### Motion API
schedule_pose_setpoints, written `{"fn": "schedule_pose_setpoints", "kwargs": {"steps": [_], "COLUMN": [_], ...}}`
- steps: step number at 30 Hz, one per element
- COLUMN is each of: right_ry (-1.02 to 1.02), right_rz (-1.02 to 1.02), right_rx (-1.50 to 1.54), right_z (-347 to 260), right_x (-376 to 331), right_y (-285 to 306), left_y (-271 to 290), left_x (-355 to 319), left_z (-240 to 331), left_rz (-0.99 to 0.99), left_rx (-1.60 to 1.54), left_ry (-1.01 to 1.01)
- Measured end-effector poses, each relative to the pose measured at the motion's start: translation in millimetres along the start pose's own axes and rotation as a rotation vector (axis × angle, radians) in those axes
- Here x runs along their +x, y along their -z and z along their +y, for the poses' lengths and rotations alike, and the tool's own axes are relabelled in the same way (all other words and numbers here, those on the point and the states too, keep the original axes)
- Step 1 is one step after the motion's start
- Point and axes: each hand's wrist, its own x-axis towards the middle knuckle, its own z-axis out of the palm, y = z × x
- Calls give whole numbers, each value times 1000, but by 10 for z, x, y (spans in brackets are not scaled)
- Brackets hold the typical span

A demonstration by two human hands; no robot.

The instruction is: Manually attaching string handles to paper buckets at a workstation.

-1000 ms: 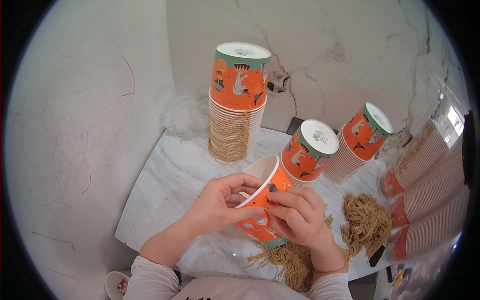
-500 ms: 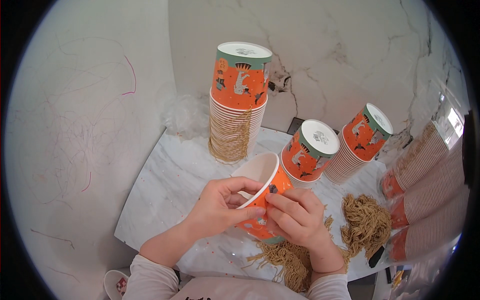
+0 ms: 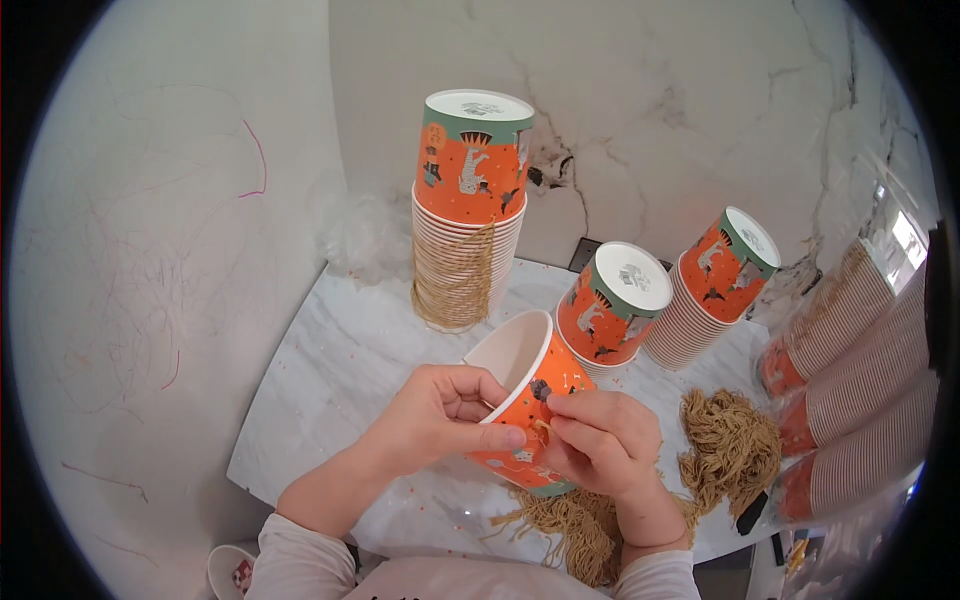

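At the centre of the frame, both hands hold an orange printed paper cup (image 3: pixel 528 390) tilted on its side above the white marble bench (image 3: pixel 330 380). The left hand (image 3: pixel 435 420) is closed around its white rim, and the right hand (image 3: pixel 600 440) pinches a tan string at its side. A tall stack of matching cups (image 3: pixel 468 210) stands behind, at upper centre, and a tangle of tan string (image 3: pixel 730 450) lies at lower right.

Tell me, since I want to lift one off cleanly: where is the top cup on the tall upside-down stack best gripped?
Grip the tall stack's top cup around its orange side wall, coming from above or the front. Its flat base faces up and the wall stands clear of the stack below.
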Motion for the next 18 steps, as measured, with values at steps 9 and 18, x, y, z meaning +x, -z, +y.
{"fn": "schedule_pose_setpoints", "kwargs": {"steps": [9, 18], "right_ry": [-2, 41], "right_rz": [3, -11], "right_rx": [-26, -42], "right_z": [24, 36], "right_x": [-14, -24], "right_y": [-33, -35], "left_y": [8, -11], "left_x": [61, 58], "left_z": [-103, -89], "left_rz": [82, 79], "left_rx": [-81, -215], "left_ry": [-91, -217]}}
